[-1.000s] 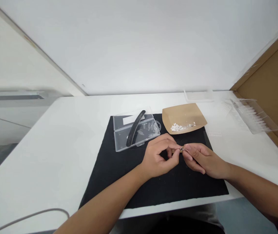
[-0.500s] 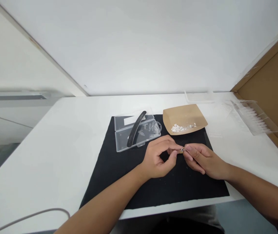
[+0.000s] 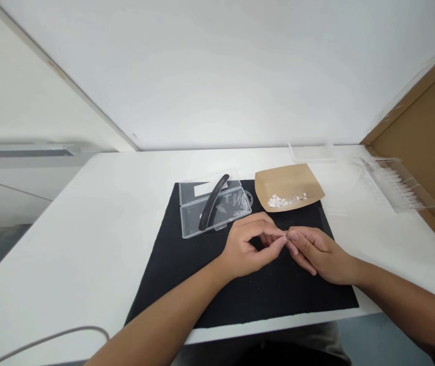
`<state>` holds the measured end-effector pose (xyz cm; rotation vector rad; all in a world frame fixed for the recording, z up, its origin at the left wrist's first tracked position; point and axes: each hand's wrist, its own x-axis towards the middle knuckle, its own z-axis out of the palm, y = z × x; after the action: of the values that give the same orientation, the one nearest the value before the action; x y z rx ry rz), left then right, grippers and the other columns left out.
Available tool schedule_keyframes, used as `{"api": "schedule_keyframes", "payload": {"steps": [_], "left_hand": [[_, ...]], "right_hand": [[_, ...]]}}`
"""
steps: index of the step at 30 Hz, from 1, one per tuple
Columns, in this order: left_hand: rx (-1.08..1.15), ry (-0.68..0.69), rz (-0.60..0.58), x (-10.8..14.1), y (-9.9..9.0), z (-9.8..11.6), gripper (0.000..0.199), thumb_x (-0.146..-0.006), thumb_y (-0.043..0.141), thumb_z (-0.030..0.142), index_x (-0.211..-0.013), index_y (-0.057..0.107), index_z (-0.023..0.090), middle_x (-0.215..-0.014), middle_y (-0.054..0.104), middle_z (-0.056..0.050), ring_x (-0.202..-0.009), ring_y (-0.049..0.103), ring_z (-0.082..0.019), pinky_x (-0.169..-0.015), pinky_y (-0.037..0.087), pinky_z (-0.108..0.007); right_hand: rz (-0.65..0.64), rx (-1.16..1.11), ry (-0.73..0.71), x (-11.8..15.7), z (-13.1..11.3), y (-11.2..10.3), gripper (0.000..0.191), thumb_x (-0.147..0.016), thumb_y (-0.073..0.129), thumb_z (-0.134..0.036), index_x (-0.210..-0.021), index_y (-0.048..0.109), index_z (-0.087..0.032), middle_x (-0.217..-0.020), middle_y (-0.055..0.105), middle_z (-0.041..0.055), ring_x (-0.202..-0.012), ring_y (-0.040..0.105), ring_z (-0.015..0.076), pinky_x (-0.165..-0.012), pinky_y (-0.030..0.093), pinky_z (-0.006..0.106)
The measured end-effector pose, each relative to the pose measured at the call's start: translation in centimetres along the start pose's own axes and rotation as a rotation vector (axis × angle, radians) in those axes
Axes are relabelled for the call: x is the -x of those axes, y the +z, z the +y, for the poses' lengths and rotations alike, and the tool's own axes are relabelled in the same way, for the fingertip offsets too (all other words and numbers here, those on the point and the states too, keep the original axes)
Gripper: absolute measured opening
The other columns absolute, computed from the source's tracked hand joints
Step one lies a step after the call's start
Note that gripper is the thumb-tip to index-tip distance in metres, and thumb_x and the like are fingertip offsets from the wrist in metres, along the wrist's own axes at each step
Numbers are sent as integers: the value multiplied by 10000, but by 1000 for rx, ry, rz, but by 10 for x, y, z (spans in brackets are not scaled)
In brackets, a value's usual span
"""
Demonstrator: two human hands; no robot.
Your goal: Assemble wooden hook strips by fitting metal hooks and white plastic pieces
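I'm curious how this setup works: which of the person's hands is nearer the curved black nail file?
Left. The left hand is below and right of the curved black nail file in the picture; the right hand lies farther right.

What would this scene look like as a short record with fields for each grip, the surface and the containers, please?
Left grip: fingertips closed at a tiny item, too small to identify
Right grip: closed at the same item from the other side
Surface: black mat on a white table
Clear case: open, mostly on the mat, loose clear pieces inside
Dark curved strip: lying across the case
Brown tray: at the mat's far right, small white pieces inside
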<state>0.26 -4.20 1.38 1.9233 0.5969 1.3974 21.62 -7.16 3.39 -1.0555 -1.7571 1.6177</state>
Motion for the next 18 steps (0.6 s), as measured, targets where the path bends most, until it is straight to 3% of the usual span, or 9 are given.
{"api": "schedule_keyframes", "payload": {"steps": [18], "left_hand": [[-23,-82,-24,-2,1,6,134,-993,681,163,-876,747,161,-675,652,-12,-603,603,-103,-567,490,-205]], "right_hand": [[30,130,-108,-3,5,-4,380,-1153,386,-477,-955,579,-217,-541,497,-99,-511,444,97,-644,411,263]]}}
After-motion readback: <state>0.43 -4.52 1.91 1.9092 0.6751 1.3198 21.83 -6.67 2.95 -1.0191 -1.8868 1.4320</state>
